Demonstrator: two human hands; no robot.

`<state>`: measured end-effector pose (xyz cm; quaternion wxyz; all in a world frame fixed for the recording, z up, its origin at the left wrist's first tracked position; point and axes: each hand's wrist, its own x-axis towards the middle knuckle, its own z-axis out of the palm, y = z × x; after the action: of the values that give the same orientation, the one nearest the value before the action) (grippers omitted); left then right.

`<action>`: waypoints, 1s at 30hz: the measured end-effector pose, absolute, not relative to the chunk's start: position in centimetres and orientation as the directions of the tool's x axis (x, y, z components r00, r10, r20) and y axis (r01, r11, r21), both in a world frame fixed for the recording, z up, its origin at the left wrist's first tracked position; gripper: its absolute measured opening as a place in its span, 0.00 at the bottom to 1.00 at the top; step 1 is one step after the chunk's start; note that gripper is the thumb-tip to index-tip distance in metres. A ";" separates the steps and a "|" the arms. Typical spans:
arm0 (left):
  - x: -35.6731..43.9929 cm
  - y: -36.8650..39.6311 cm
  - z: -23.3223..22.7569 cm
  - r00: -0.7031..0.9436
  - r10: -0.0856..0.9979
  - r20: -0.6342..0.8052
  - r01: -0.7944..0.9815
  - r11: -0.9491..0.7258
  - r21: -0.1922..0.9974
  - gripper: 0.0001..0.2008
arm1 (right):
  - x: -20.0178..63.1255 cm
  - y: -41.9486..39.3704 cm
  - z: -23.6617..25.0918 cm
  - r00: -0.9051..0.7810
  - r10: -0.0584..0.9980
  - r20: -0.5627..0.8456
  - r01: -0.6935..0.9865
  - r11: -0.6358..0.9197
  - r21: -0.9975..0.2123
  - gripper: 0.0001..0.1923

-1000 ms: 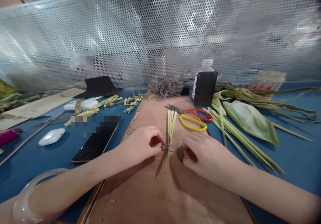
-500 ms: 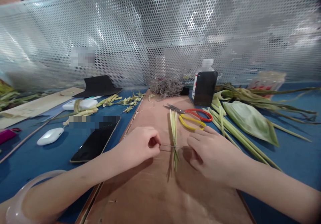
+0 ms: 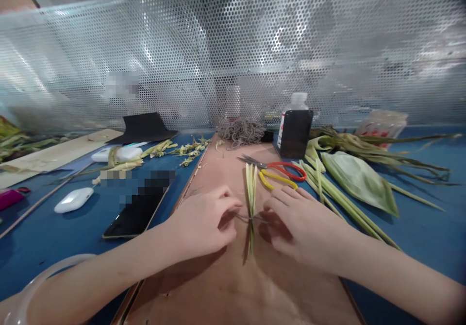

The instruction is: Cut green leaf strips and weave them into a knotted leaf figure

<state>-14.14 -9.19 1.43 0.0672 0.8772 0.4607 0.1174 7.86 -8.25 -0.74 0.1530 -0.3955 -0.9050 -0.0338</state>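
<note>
A small bundle of pale green leaf strips [image 3: 251, 189] lies lengthwise on the brown board [image 3: 233, 291]. A thin grey string [image 3: 243, 216] crosses round its middle, where the strips pinch together. From the left side, my left hand [image 3: 213, 218] has its fingers closed on one end of the string. On the other side my right hand [image 3: 296, 218] is curled over the other end, its fingertips partly hidden. Just beyond my right hand lie scissors [image 3: 282, 170] with one red and one yellow handle, blades pointing left.
A tangle of grey string [image 3: 242, 133] and a dark bottle [image 3: 296, 130] stand at the board's far end. Green leaves and stalks [image 3: 360, 184] lie to the right. A phone [image 3: 140, 208] and a white case [image 3: 74, 200] rest on the left. Perforated metal [image 3: 218, 48] rises behind.
Both hands have come closer to the bundle, with shorter lengths of string showing between them. The left fingers have opened somewhat from a tight pinch. The whole view has shifted slightly.
</note>
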 end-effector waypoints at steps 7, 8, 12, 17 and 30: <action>-13.3 -8.3 0.8 0.655 0.738 0.162 0.676 -0.669 0.309 0.10 | 6.9 -8.1 -1.5 -0.662 0.683 0.309 0.694 0.714 -0.094 0.05; -13.2 -8.1 0.6 0.667 0.728 0.162 0.664 -0.678 0.314 0.09 | 6.7 -8.0 -1.7 -0.660 0.684 0.310 0.696 0.713 -0.091 0.06; -13.0 -7.8 0.1 0.671 0.718 0.183 0.647 -0.688 0.327 0.08 | 6.5 -7.8 -1.9 -0.663 0.670 0.334 0.691 0.720 -0.072 0.06; -13.0 -7.8 -0.2 0.625 0.749 0.218 0.672 -0.659 0.337 0.05 | 6.7 -8.0 -1.7 -0.659 0.670 0.342 0.686 0.722 -0.092 0.05; -13.0 -8.5 0.7 0.577 0.801 0.161 0.683 -0.581 0.442 0.04 | 7.0 -8.1 -1.6 -0.650 0.654 0.387 0.655 0.740 -0.150 0.10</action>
<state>-13.04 -8.46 0.73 0.1684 0.8719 0.4255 0.1742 6.97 -8.10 -1.62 0.2125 -0.3603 -0.9083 -0.0019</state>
